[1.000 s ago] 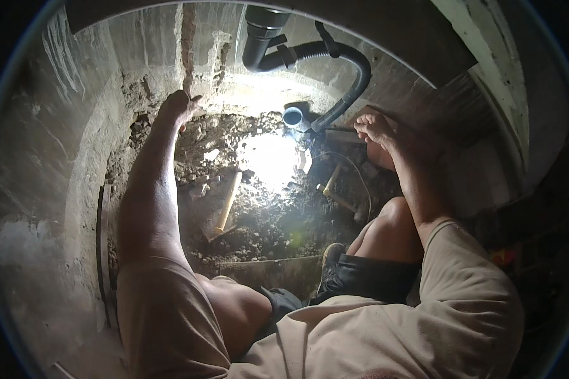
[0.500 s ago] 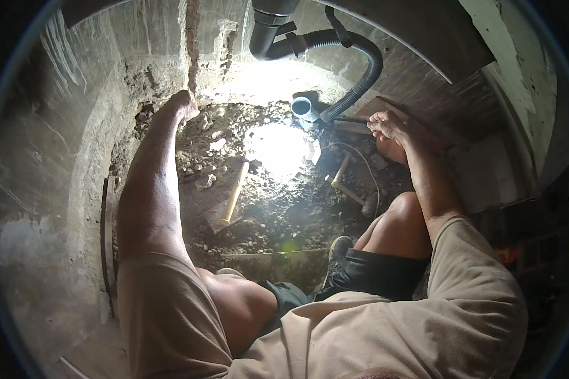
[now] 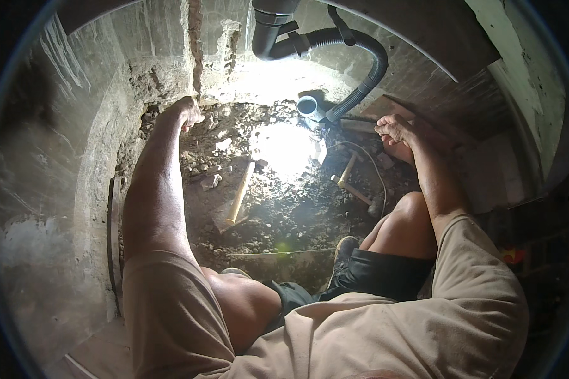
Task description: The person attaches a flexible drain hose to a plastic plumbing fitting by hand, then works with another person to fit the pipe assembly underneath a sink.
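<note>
My left hand (image 3: 188,112) is at the far left edge of the rubble, close to the foot of the wall. Its fingers curl downward, and whatever they may hold is hidden. At the right, my right hand (image 3: 395,129) hovers by a reddish slab (image 3: 398,151), its fingers bent in together; anything between them is too small to make out. Between my arms lie broken stones and soil (image 3: 278,208). On the rubble rest a tool with a pale wooden handle (image 3: 241,192) and, further right, another wooden-handled tool (image 3: 346,172); their heads are hard to discern.
A grey drain pipe (image 3: 307,106) stands open in the rubble. Above it hangs a dark corrugated hose (image 3: 376,69). A thin cable (image 3: 380,174) loops at the right. The concrete wall (image 3: 88,183) curves around the left. Glare washes out the middle.
My left hand has turned at the wrist, its fingers now pointing more to the right. The right hand's fingers have drawn in slightly. The whole view has shifted a little.
</note>
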The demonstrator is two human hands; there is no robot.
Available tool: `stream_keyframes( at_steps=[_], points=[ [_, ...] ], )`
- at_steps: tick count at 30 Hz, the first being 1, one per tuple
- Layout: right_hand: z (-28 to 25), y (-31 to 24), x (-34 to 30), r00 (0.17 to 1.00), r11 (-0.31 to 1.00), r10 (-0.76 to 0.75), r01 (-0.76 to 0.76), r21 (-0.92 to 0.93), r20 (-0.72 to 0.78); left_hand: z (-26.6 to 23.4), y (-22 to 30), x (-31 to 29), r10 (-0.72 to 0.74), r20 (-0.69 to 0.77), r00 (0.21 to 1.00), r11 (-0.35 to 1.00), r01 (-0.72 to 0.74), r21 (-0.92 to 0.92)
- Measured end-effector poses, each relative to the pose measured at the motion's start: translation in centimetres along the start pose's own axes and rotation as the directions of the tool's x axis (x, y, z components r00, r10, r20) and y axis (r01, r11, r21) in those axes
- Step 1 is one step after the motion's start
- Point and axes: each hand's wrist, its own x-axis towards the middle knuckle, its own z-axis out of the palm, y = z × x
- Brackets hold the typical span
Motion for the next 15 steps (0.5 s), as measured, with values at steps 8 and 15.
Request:
stream_keyframes(
  at_steps=[8,15],
  points=[
    [0.1,0.4,0.5,0.999,0.997,-0.032,0.034,0.068,-0.025,-2.8,1.5,-2.0,0.087,-0.052,0.995,0.996,-0.088,-0.002],
    [-0.5,-2.8,1.5,0.938,0.938,-0.304,0.325,0.121,-0.167,-1.0,0.5,-1.2,0.033,-0.012,0.999,0.99,-0.031,0.137]
  ],
)
